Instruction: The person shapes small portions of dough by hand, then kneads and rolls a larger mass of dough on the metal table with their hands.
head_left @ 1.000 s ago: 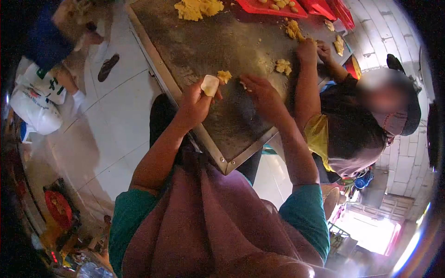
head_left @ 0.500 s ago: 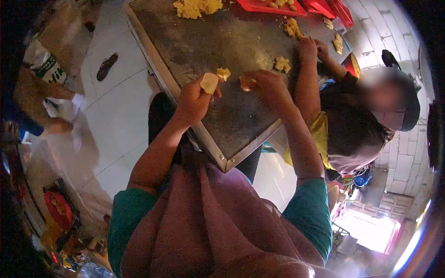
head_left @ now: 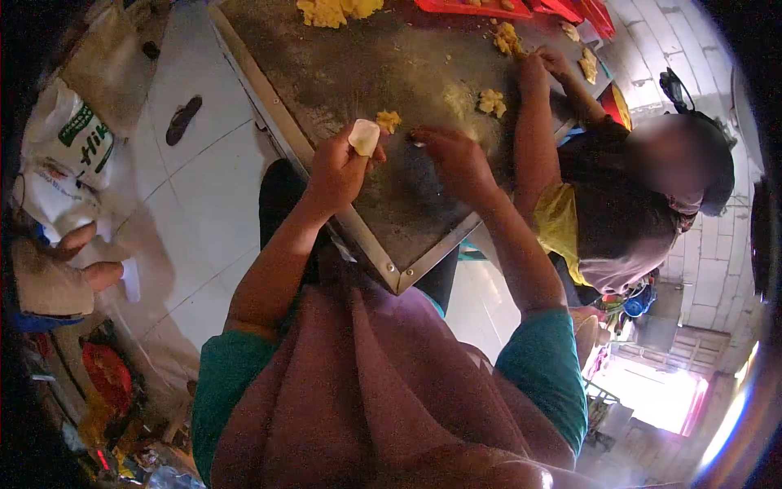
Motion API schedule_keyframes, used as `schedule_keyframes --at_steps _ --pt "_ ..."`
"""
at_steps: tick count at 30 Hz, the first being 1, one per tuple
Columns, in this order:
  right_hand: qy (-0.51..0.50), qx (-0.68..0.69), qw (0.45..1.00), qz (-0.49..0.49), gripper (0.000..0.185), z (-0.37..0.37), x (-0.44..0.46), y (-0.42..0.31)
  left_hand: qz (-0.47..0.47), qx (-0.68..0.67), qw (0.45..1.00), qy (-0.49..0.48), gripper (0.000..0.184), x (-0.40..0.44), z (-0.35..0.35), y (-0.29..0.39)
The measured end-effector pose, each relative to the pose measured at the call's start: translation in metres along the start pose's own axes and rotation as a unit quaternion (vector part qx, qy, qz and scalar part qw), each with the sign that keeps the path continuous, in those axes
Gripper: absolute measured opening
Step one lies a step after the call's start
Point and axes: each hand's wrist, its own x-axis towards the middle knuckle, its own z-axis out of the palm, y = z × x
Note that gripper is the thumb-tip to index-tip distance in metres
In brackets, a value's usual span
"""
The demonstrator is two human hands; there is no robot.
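1. Over the near corner of the bench (head_left: 411, 216), the left hand (head_left: 338, 173) grips a pale piece (head_left: 364, 137), which sits by the thumb, its flat side showing.
2. Apart from it, the right hand (head_left: 460, 163) hangs with bent fingers; a pale bit shows at their tips, but I cannot tell whether they grip it.
3. By its look, the pale piece is flattened dough: light, soft, perhaps tacky, and easily dented or torn. A loose hold at the edge should suit it better than a pinch through the middle.
4. Between the hands lies a small lump (head_left: 388, 122), ragged and yellow; it looks crumbly, best gathered from its sides with the fingertips. Another lump (head_left: 491, 103) lies beyond the right hand.
5. Around these, the bench top is dark and smeared, edged in metal. Its far end carries a yellow heap (head_left: 338, 10) and a red tray (head_left: 468, 11), both cut by the frame.
6. Past the right arm, a co-worker (head_left: 623, 232) reaches both hands over the bench.
7. Farther out are a tiled floor (head_left: 208, 191) with a sandal (head_left: 183, 121), white bags (head_left: 69, 163) and a block wall (head_left: 700, 297).
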Motion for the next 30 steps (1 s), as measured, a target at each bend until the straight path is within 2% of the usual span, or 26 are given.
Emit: schedule_keyframes --at_steps 4,10,13,16,17,20,23,26,30 --pt "-0.015 -0.001 0.999 -0.045 0.034 0.002 -0.039 -0.033 0.04 -0.029 0.999 0.001 0.021 0.0 0.0 0.0" --pt "-0.099 0.067 0.992 0.028 0.044 -0.021 -0.064 -0.041 0.054 -0.035 0.998 -0.004 0.018 0.0 -0.001 0.004" --pt "-0.027 -0.021 0.999 0.0 0.042 -0.007 -0.079 -0.015 0.061 -0.055 0.997 -0.006 0.019 -0.002 0.001 0.0" --pt "0.036 -0.109 0.993 0.022 0.038 -0.026 -0.056 -0.002 0.064 -0.055 0.996 -0.032 0.022 0.001 0.001 -0.012" --pt "0.001 0.016 0.98 0.201 0.034 -0.038 -0.045 -0.012 0.051 -0.056 0.997 -0.028 0.022 0.0 0.001 -0.011" --pt "-0.062 -0.016 0.983 0.175 0.035 -0.039 -0.034 0.006 0.017 -0.038 0.999 -0.006 0.02 -0.004 0.0 0.001" --pt "-0.056 -0.119 0.979 0.157 0.03 -0.03 -0.026 0.032 0.009 -0.008 1.0 0.006 0.02 -0.002 0.002 0.001" --pt "-0.002 -0.018 1.0 0.015 0.027 -0.024 -0.028 0.041 0.016 -0.013 1.0 0.004 0.021 -0.003 0.002 -0.002" --pt "0.041 -0.013 0.997 0.059 0.035 -0.017 -0.036 0.027 0.026 -0.018 0.999 -0.004 0.022 -0.004 -0.001 -0.005"
